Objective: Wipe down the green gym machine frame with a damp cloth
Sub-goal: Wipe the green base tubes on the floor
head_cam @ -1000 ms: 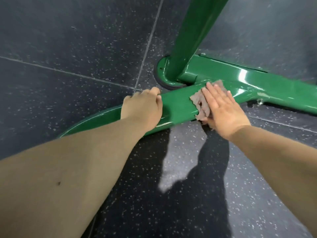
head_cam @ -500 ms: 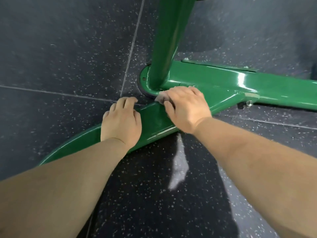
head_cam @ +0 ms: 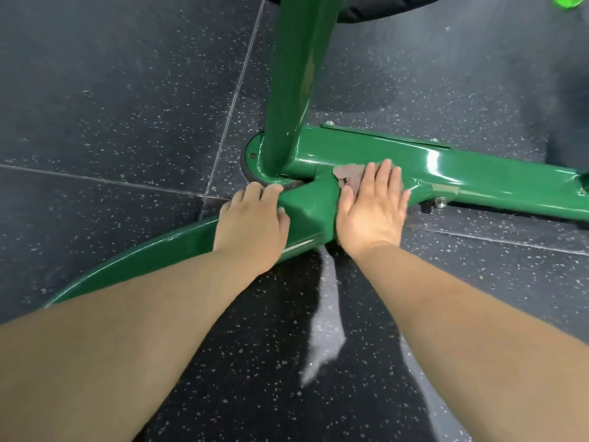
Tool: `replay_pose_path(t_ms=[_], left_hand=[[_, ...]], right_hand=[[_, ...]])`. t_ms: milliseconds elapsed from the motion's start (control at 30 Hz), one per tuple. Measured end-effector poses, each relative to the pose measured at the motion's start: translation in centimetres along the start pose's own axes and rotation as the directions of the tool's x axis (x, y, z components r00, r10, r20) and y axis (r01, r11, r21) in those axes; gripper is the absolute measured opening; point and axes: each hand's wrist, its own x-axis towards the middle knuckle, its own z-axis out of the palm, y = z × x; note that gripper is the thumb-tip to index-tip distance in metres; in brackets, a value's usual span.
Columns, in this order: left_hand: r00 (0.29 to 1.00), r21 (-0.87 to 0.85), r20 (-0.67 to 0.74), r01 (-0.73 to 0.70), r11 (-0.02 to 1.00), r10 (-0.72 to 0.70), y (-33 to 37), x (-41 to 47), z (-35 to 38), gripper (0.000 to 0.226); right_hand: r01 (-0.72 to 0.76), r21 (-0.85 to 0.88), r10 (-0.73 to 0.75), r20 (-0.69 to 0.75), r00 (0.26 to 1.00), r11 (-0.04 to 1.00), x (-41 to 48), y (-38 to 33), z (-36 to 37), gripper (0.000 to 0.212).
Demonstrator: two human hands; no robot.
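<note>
— Green enamel is gleaming along the green frame (head_cam: 478,173), which is lying low on the speckled floor (head_cam: 127,106). Where is the cloth (head_cam: 349,174) sitting?

— On the joint where the curved beam (head_cam: 143,266) is meeting the straight one, at five o'clock from the foot of the upright post (head_cam: 293,74). The right hand (head_cam: 373,212) is pressing it flat, fingers straight and spread. Only a brownish patch is peeking out at eleven o'clock of the palm.

— And half a second ago?

— That hand was bunching up, knuckles raised, nearly hiding the cloth, closer to the post's foot. Now it is flattening out again and lying further toward three o'clock, much as it was lying a second ago.

— So the stroke is reversing?

— I am judging so: the wiping is running back and forth across this joint. The long beam toward three o'clock, past the bolt (head_cam: 441,202), is probably waiting its turn.

— The left hand (head_cam: 251,228)?

— It is keeping its place at nine o'clock of the right, fingers curling over the curved beam's far edge, bracing. The view is tilting up too: a dark pad (head_cam: 366,8) is now showing at twelve o'clock.
</note>
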Motion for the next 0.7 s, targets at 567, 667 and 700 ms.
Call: replay_pose_path(t_ms=[567, 667, 700], left_hand=[[0.993, 0.088, -0.033, 0.117, 0.989, -0.114, 2.4, 0.8, 1.4, 0.045], [0.992, 0.082, -0.04, 0.125, 0.989, -0.122, 2.1, 0.8, 1.4, 0.044], [0.991, 0.077, -0.042, 0.127, 0.989, -0.124, 2.2, 0.9, 1.4, 0.044]], right_hand=[[-0.502, 0.502, 0.455, 0.223, 0.862, 0.704, -0.1, -3.0, -0.2, 0.072], [-0.545, 0.7, 0.518, 0.287, 0.806, 0.461, 1.4, -1.3, -1.2, 0.067], [-0.599, 0.747, 0.625, 0.327, 0.709, 0.289, 2.5, -0.6, -1.6, 0.063]])
